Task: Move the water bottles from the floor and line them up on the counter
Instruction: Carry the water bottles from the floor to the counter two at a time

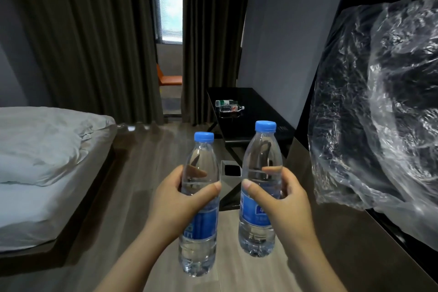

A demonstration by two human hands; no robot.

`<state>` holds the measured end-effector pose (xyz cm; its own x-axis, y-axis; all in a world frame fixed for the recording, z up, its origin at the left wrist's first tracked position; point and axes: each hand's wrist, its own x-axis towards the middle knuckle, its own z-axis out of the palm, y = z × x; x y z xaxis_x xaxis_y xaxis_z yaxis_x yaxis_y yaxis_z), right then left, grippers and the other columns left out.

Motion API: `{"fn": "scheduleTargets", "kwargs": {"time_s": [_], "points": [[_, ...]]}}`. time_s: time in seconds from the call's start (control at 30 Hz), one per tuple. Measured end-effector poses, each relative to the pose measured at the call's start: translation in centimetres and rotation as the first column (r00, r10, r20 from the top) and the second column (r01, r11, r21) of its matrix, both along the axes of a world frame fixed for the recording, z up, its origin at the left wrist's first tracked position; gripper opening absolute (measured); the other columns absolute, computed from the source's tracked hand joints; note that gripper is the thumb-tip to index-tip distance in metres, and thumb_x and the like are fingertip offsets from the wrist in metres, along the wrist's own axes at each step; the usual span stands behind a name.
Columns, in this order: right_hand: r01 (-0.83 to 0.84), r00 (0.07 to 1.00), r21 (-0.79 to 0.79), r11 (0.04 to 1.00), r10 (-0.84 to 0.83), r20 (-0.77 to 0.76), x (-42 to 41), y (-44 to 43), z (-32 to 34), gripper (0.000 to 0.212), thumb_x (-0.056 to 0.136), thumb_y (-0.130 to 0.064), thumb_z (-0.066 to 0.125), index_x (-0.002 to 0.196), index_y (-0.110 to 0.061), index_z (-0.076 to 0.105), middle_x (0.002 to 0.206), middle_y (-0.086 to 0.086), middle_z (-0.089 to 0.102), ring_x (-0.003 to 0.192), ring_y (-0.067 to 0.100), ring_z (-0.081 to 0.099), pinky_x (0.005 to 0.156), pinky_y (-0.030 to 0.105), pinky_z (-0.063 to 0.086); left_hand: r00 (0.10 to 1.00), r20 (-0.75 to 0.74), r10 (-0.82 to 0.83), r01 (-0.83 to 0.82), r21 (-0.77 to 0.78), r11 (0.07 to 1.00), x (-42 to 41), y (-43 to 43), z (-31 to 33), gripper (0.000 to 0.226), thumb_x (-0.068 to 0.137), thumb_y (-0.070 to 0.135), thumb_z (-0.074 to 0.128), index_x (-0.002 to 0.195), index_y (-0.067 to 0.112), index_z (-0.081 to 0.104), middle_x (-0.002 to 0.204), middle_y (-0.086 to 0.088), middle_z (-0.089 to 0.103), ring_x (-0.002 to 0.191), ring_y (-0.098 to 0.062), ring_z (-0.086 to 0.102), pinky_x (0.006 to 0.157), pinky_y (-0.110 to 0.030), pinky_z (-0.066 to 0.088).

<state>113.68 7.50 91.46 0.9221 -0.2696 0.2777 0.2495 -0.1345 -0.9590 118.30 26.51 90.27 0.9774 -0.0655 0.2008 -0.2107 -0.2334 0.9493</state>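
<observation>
Now hands (pixel 180 199) (pixel 292 199) grip clear, blue-capped plastic bottles (pixel 203 223) (pixel 253 213).

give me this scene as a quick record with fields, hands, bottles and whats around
left hand: grips left bottle round its middle
right hand: grips right bottle round its middle
held bottles: upright, blue caps on, blue labels, apart, off the floor
dark counter: farther back, two more bottles lying on their sides on it
left side: bed with white bedding
right side: screen wrapped in clear plastic
task state: held bottles not yet set down
</observation>
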Motion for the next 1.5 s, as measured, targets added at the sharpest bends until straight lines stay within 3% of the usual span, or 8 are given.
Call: {"fn": "scheduleTargets", "kwargs": {"time_s": [0.13, 0.27, 0.47, 0.7, 1.17, 1.5], "points": [[0.004, 1.000, -0.001, 1.000, -0.004, 0.005, 5.6, -1.6, -0.9, 0.030, 0.070, -0.029, 0.081, 0.087, -0.046, 0.064, 0.088, -0.020, 0.072, 0.081, -0.003, 0.068, 0.057, 0.008, 0.050, 1.000, 0.023, -0.001, 0.001, 0.013, 1.000, 5.3, -1.8, -0.1, 0.044, 0.060, 0.050, 0.081, 0.097, 0.030, 0.068, 0.092, 0.012, 0.073, 0.084, -0.001, 0.069, 0.069, -0.021, 0.054], [0.015, 1.000, -0.011, 1.000, -0.015, 0.019, 11.6, -3.8, -1.2, 0.030, 0.069, -0.029, 0.082, 0.092, -0.036, 0.065, 0.089, -0.019, 0.072, 0.083, -0.002, 0.068, 0.059, 0.010, 0.052, 1.000, 0.023, 0.016, -0.016, 0.015, 1.000, 11.0, -4.0, 0.5, 0.036, 0.067, 0.034, 0.082, 0.099, 0.029, 0.067, 0.092, 0.013, 0.073, 0.084, 0.001, 0.068, 0.069, -0.018, 0.051], [0.004, 1.000, -0.014, 1.000, -0.003, 0.008, 19.8, -7.1, -1.1, 0.032, 0.069, -0.030, 0.083, 0.097, -0.032, 0.067, 0.090, -0.014, 0.073, 0.082, 0.002, 0.069, 0.063, 0.018, 0.054, 0.996, 0.057, 0.069, -0.069, 0.001, 0.998, 18.5, -7.4, 1.1, 0.031, 0.067, 0.028, 0.083, 0.094, 0.027, 0.069, 0.087, 0.017, 0.073, 0.078, 0.002, 0.069, 0.061, -0.012, 0.051], [0.021, 0.999, -0.013, 1.000, -0.022, -0.038, 28.2, -9.0, -2.5, 0.034, 0.068, -0.034, 0.084, 0.097, -0.034, 0.067, 0.091, -0.013, 0.073, 0.084, 0.004, 0.070, 0.070, 0.026, 0.057, 0.997, 0.007, 0.071, -0.071, -0.030, 0.997, 26.8, -9.2, 0.2, 0.032, 0.065, 0.031, 0.085, 0.093, 0.028, 0.068, 0.087, 0.012, 0.074, 0.078, -0.004, 0.070, 0.069, -0.025, 0.053], [0.086, 0.990, -0.028, 0.996, -0.089, -0.109, 48.8, -7.0, -4.6, 0.029, 0.068, -0.032, 0.083, 0.091, -0.036, 0.065, 0.088, -0.014, 0.073, 0.080, 0.003, 0.070, 0.061, 0.016, 0.055, 0.998, -0.060, -0.007, 0.007, -0.002, 1.000, 49.5, -7.3, -1.5, 0.030, 0.066, 0.033, 0.081, 0.092, 0.027, 0.067, 0.084, 0.014, 0.074, 0.071, 0.002, 0.068, 0.055, -0.006, 0.046], [0.138, 0.971, 0.022, 0.990, -0.130, -0.201, 61.4, -8.4, -7.1, 0.034, 0.068, -0.032, 0.083, 0.098, -0.032, 0.066, 0.091, -0.012, 0.073, 0.081, 0.002, 0.070, 0.061, 0.011, 0.053, 0.989, -0.141, -0.041, 0.048, 0.045, 0.998, 63.2, -8.8, -3.9, 0.033, 0.064, 0.037, 0.080, 0.087, 0.019, 0.065, 0.081, 0.007, 0.073, 0.071, -0.005, 0.068, 0.059, -0.013, 0.050]]}}
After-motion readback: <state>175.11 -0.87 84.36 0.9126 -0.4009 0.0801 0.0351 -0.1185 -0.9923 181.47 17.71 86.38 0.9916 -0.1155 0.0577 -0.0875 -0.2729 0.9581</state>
